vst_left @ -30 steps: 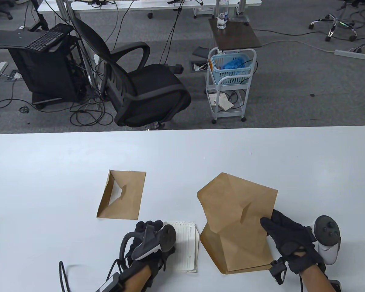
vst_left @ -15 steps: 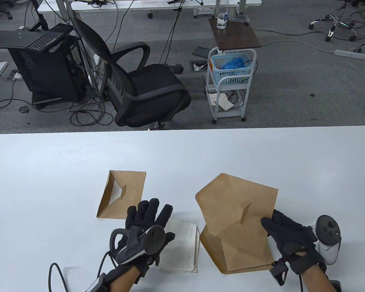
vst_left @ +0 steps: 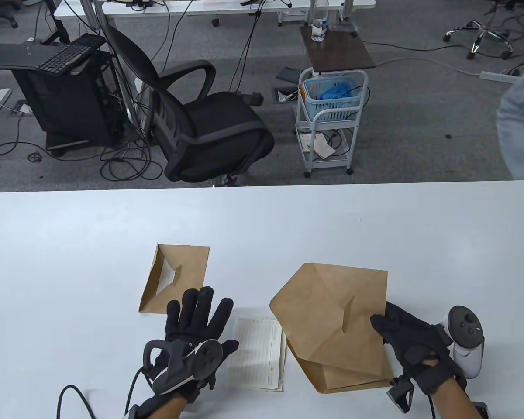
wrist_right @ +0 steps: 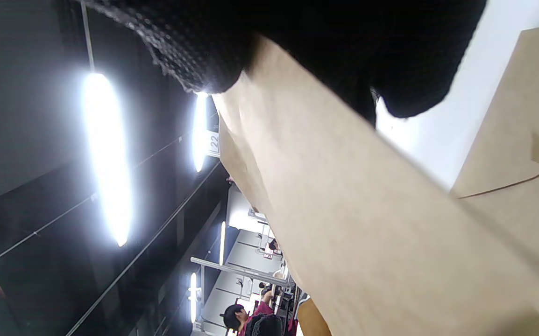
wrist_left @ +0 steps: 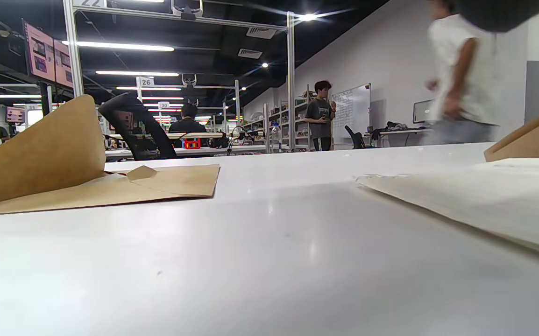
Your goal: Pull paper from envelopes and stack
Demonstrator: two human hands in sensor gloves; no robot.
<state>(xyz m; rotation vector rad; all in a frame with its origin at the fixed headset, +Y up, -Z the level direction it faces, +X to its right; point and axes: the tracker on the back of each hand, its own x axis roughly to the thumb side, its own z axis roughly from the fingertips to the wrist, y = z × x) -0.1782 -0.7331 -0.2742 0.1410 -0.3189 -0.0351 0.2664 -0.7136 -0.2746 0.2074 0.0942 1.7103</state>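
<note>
Spanning the lower half of the table view, white table (vst_left: 70,244) with its far edge straight and its far left corner rounded; wide bare surface along the left side and across the far strip.

Left of centre, small envelope (vst_left: 181,279) lying flat, long axis running near-to-far with a slight lean, flap side turned left and folded up off the tabletop, as seen also in the left wrist view (wrist_left: 110,186). Bare table on its left and beyond it.

Just near of that envelope, left hand (vst_left: 192,331) with fingers spread and pointing away, gripping nothing, fingertips reaching the envelope's near edge; whether the palm touches the table cannot tell.

Immediately right of the hand, paper (vst_left: 257,353) stacked flat, long axis near-to-far, printed side up, right edge just beside the next envelope. Low in the left wrist view, same paper (wrist_left: 484,200) lying level on the table.

Right of centre, large envelope (vst_left: 332,314), one held above another lying flat beneath it, pointed flap aimed left and away, long axis leaning from near right to far left. Open table beyond and to the right.

Gripping its right edge, right hand (vst_left: 415,345), fingers closed on the brown sheet, confirmed close up in the right wrist view (wrist_right: 344,196).
</note>
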